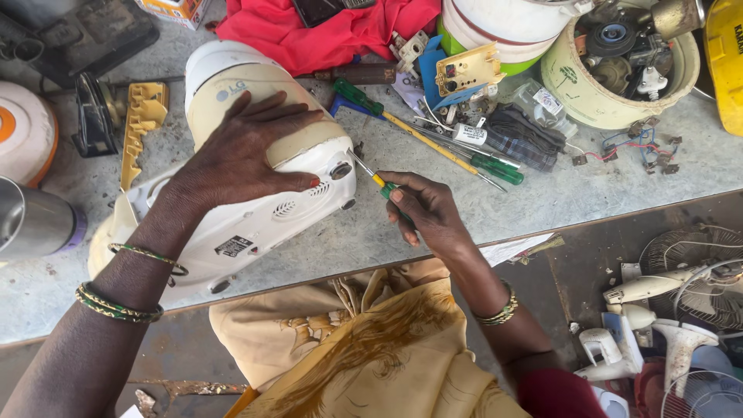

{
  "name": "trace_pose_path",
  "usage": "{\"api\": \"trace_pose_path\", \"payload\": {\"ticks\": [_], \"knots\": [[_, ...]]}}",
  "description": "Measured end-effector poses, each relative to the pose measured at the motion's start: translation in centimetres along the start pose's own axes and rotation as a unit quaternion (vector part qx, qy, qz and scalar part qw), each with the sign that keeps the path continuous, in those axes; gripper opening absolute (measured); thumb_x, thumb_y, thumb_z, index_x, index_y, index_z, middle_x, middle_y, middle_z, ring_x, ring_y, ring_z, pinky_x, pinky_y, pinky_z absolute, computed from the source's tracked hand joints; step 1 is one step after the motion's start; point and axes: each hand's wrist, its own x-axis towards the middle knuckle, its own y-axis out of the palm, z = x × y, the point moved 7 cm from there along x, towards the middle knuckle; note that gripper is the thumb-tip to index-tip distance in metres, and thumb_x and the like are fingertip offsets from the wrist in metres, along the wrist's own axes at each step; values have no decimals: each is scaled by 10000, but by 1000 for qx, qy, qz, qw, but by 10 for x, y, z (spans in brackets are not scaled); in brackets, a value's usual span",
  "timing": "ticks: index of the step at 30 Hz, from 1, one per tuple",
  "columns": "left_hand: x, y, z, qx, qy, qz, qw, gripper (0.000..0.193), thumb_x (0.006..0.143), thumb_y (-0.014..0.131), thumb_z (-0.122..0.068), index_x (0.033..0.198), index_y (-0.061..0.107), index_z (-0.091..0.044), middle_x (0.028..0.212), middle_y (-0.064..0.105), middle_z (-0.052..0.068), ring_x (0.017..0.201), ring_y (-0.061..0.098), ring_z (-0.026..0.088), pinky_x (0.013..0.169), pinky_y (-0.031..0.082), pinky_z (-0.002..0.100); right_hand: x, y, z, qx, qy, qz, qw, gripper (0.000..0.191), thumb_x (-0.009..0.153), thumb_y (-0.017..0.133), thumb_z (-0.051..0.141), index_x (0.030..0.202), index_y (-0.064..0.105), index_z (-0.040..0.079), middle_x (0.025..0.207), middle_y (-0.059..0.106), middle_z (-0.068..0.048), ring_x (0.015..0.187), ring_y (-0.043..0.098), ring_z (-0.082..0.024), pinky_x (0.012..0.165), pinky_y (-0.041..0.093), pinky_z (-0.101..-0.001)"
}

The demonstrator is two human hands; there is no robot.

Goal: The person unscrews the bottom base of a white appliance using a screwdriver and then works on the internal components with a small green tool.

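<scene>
A cream and white kitchen appliance body (255, 201) lies on its side on the grey workbench (557, 193). My left hand (240, 151) is spread flat over its top and presses it down. My right hand (426, 209) grips a screwdriver with a green and yellow handle (381, 183). Its thin metal tip touches the appliance's base near a round foot (340, 170). Both wrists wear green and gold bangles.
Two more green-handled screwdrivers (433, 143) lie behind my right hand. A red cloth (325, 35), a circuit board (468, 70), loose wires and an open cream pot of parts (619, 77) fill the back. A steel jar (31, 220) stands at left; fan parts (681, 310) lie on the floor at right.
</scene>
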Motion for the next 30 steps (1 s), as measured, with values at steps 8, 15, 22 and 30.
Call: {"api": "trace_pose_path", "payload": {"ticks": [8, 15, 22, 30], "knots": [[5, -12, -12, -67, 17, -12, 998, 895, 693, 883, -398, 1463, 547, -91, 1500, 547, 200, 1434, 465, 343, 1248, 281, 480, -2, 6, 60, -262, -206, -33, 942, 335, 1006, 625, 122, 1316, 667, 5, 896, 680, -125, 532, 572, -76, 457, 476, -224], [38, 7, -57, -41, -7, 41, 998, 993, 664, 894, -305, 1540, 478, -93, 1443, 577, 225, 1355, 511, 368, 1166, 389, 457, -8, 38, 51, -582, -259, 2, 771, 666, 758, 675, 1, 1414, 567, -26, 912, 677, -178, 486, 650, -234, 403, 533, -372], [40, -3, -48, 5, -29, 2, 1000, 1038, 693, 906, -393, 1540, 412, -52, 1498, 516, 242, 1425, 453, 389, 1213, 169, 617, 13, -1, 35, -317, -233, -19, 919, 376, 999, 662, 203, 1327, 631, 22, 872, 727, -151, 691, 691, -248, 643, 567, -400], [21, -3, -10, -5, -30, 103, 994, 916, 699, 871, -481, 1451, 533, -83, 1425, 596, 153, 1375, 525, 324, 1256, 206, 573, 35, 18, -11, -186, 13, 71, 980, 400, 1079, 542, 384, 1286, 756, 117, 616, 618, -158, 530, 531, -202, 567, 472, -399]]}}
